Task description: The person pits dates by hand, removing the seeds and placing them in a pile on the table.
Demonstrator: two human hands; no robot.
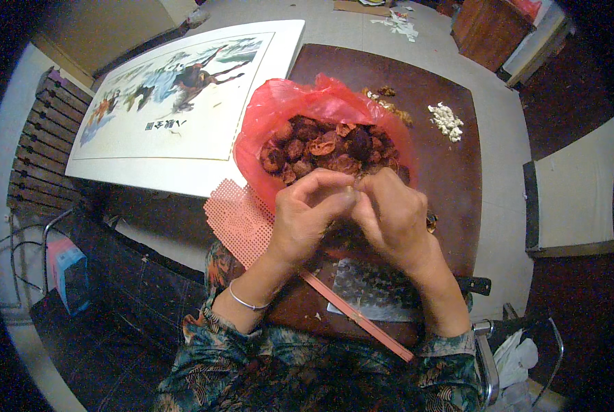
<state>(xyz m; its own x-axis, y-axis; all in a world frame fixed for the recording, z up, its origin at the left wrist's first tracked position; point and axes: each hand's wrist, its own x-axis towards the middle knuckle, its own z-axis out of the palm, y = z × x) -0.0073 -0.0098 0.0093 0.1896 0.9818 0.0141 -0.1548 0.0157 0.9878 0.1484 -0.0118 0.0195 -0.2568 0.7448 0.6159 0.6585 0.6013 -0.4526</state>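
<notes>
Over the near rim of a red plastic bag [265, 98], my left hand [307, 211] and my right hand [394, 211] meet at thumbs and fingertips. They pinch a small piece that the fingers almost wholly hide, so its kind is unclear. The bag gapes wide and holds many wrinkled, reddish-brown dried fruits or pods [322, 144], some split. A pile of small whitish seeds or kernels [446, 122] lies on the brown table [441, 175] to the right. Brown husk bits [397, 110] are scattered beside the bag's far right side.
A pink plastic fly swatter [240, 221] lies under my left forearm, its handle slanting toward me. Near my right forearm are a dark-patterned sheet [374, 288] and a black tool handle [474, 285]. A white panel with a horse painting [183, 98] covers the table's left side.
</notes>
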